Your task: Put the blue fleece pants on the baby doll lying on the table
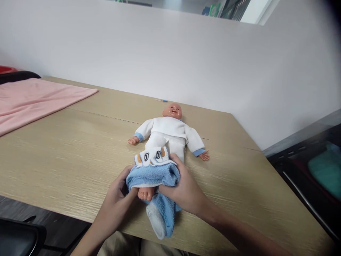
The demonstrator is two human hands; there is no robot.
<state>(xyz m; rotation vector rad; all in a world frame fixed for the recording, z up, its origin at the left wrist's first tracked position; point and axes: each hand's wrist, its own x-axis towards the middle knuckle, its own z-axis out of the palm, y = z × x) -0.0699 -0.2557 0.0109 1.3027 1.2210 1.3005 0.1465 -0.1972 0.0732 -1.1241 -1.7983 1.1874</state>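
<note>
A baby doll (170, 133) in a white top and white trousers lies on its back on the wooden table (66, 156), head away from me. A blue fleece garment (154, 176) with a white cartoon-eyed panel is bunched around its legs, one bare foot poking out. My left hand (119, 195) grips the garment's left side by the foot. My right hand (183, 188) grips its right side, thumb on the bunched top edge. One blue footed leg of the garment hangs over the table's near edge.
A pink cloth (32, 101) is spread over the table's far left end. A white partition wall (186, 60) runs behind the table. A dark bin holding something teal (326, 170) stands at the right. A black chair part (18, 238) shows at the lower left.
</note>
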